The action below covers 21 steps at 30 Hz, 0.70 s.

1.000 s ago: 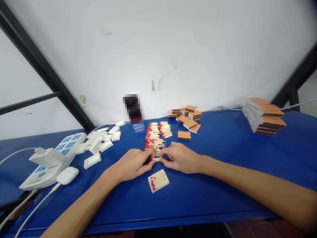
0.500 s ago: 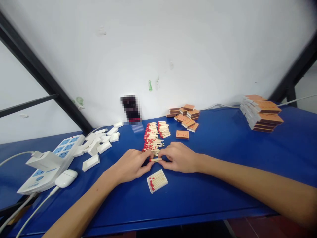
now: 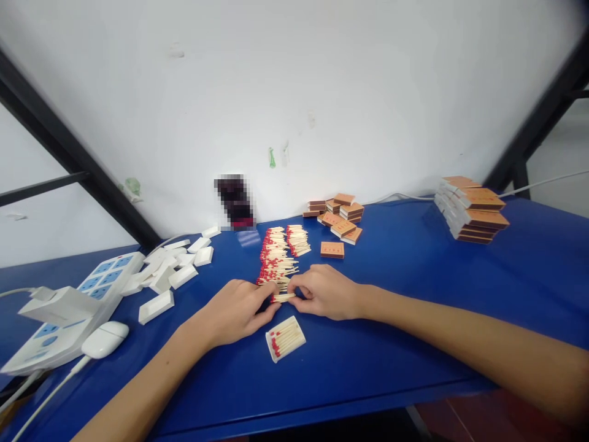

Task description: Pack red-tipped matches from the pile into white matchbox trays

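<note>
Between the fingertips of my left hand (image 3: 243,307) and my right hand (image 3: 324,293) lie a few matches (image 3: 283,298), pinched at both ends, red heads toward the left. Just beyond them is a long pile of loose matches (image 3: 277,258), with a smaller bunch (image 3: 298,240) beside it. A white matchbox tray (image 3: 299,347) sits in front of my hands and holds several matches, heads to the left. An orange matchbox (image 3: 332,249) lies flat behind my right hand.
White empty trays (image 3: 162,279) are heaped at the left, near a power strip (image 3: 99,294) and a white earbud case (image 3: 105,339) on a cable. Orange matchboxes (image 3: 343,228) are piled by the wall. More boxes (image 3: 478,218) stand stacked at the far right of the blue table (image 3: 414,270).
The whole view has shifted slightly, so things appear a little further left. Both hands keep their pinch on the matches, with hardly any movement against the table.
</note>
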Each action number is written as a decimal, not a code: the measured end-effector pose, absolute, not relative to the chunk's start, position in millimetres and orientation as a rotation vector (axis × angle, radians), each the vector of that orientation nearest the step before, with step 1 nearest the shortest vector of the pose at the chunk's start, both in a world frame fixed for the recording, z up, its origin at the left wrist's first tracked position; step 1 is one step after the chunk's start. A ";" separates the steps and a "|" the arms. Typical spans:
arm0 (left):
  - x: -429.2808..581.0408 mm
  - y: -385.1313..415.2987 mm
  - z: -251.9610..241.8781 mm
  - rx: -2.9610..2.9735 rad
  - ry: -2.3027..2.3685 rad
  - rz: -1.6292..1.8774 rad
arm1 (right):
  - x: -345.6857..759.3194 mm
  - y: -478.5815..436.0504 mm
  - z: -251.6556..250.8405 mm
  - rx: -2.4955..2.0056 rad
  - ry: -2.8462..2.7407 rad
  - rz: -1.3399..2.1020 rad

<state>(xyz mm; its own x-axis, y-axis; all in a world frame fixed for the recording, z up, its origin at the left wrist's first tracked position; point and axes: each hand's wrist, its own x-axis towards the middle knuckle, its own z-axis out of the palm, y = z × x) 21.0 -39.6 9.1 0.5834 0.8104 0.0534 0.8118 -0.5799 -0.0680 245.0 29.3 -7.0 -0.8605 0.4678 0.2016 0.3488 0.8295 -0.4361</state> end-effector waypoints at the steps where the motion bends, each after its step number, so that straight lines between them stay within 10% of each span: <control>1: 21.5 -39.9 9.0 -2.704 -1.381 -0.001 | 245.2 29.2 -6.2 -0.621 -2.717 0.556; 21: 29.6 -51.8 21.2 -2.702 -1.431 -0.043 | 252.4 27.3 6.2 -0.540 -2.476 1.037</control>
